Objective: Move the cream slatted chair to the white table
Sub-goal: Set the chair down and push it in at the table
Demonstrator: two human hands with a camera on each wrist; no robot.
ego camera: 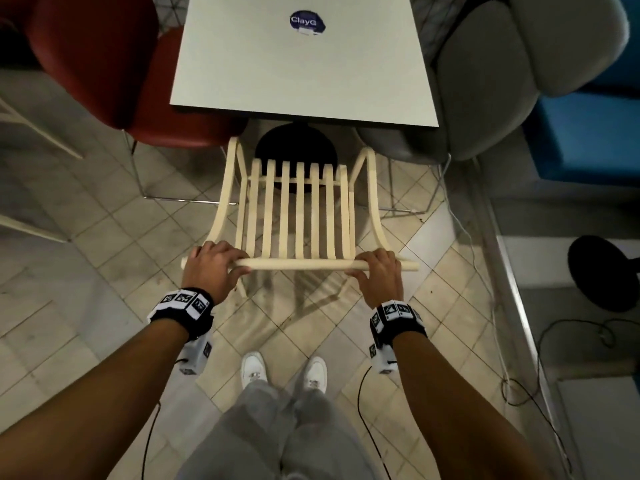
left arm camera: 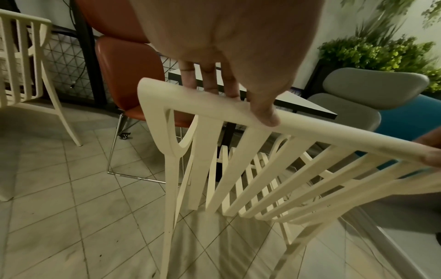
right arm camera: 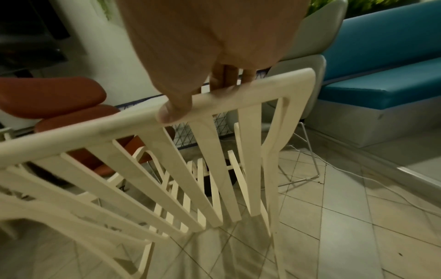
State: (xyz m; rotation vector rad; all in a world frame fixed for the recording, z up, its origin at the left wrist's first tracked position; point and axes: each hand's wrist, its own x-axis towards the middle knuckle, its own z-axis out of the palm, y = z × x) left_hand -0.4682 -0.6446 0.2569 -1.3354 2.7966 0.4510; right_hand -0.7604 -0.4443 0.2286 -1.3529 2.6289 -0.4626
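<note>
Both hands on the top rail, left hand (ego camera: 214, 263) and right hand (ego camera: 376, 271) each gripping the cream slatted chair (ego camera: 298, 216) so it steers squarely, its seat front just at the white counter's (ego camera: 301, 64) near edge.

1. At 12 o'clock the white table (ego camera: 301, 64) blocks the way ahead; its near edge overhangs the front of the cream slatted chair (ego camera: 299, 216).
2. Beneath that edge the table's black round base (ego camera: 296, 150) shows between the chair's front slats.
3. At 11 o'clock the red chair (ego camera: 114, 64) stands close by the chair's left armrest.
4. At 1 o'clock the grey chair (ego camera: 485, 91) crowds the right armrest.
5. At 3 o'clock cables (ego camera: 526, 341) trail over the tiled floor (ego camera: 104, 237).
6. Bare tiles lie open at 9 o'clock.
</note>
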